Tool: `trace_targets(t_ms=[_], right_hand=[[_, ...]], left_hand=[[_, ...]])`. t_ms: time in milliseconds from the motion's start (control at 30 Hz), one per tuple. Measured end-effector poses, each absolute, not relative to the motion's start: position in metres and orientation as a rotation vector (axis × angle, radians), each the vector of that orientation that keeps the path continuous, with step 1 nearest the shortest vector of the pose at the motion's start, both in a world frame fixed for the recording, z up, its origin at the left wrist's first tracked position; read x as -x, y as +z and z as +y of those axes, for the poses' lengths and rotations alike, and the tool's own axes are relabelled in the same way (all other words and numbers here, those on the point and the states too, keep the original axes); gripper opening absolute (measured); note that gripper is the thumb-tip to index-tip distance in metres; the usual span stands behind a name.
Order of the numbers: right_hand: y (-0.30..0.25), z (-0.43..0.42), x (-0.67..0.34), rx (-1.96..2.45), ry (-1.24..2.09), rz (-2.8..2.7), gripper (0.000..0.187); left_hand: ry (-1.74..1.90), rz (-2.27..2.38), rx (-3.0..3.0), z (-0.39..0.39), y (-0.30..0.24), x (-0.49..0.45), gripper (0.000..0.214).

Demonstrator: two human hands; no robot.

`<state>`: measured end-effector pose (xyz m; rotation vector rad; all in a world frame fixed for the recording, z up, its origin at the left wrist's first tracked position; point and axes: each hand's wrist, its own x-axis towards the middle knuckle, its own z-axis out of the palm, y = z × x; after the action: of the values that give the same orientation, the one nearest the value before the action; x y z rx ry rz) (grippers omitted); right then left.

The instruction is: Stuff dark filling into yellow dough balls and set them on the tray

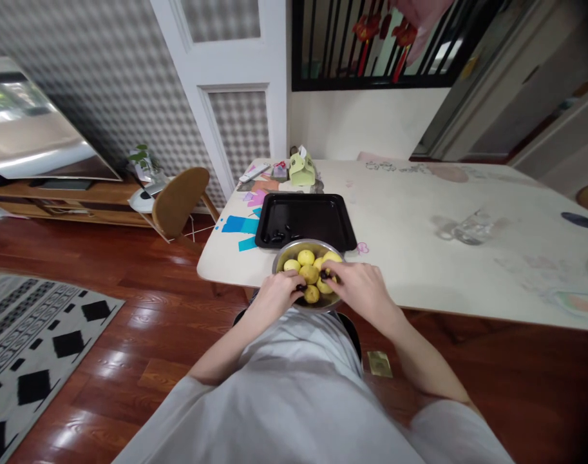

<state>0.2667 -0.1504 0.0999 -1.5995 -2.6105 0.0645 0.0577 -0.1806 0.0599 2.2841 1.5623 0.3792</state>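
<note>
A metal bowl (284,254) with several yellow dough balls (306,258) sits at the near edge of the white table (419,212). My left hand (277,294) rests on the bowl's near left side, fingers curled around a small dark piece. My right hand (359,283) lies over the bowl's right side, its fingertips pinched on another small dark piece among the balls. Behind the bowl stands a black baking tray (306,219) with a few dark pieces in its near left corner.
Blue and pink paper bits (240,225) lie left of the tray. A green box (302,171) and small items stand at the table's far end. A clear glass (470,229) lies to the right. A wooden chair (178,200) stands left of the table.
</note>
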Motion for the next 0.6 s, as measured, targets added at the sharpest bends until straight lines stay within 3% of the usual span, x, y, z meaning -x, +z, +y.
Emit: trace_targets(t_ms=[167, 367, 600], right_hand=[[0.117, -0.091, -0.238, 1.431, 0.059, -2.495, 0.023], [0.099, -0.003, -0.176, 1.182, -0.005, -2.828, 0.026], [0.076, 0.026, -0.151, 1.062, 0.057, -2.916, 0.026]], left_hand=[[0.369, 1.504, -2.251, -0.176, 0.059, -0.056, 0.021], [0.450, 1.390, -2.190, -0.169, 0.057, -0.053, 0.023], [0.540, 1.339, -2.100, -0.167, 0.049, -0.049, 0.025]])
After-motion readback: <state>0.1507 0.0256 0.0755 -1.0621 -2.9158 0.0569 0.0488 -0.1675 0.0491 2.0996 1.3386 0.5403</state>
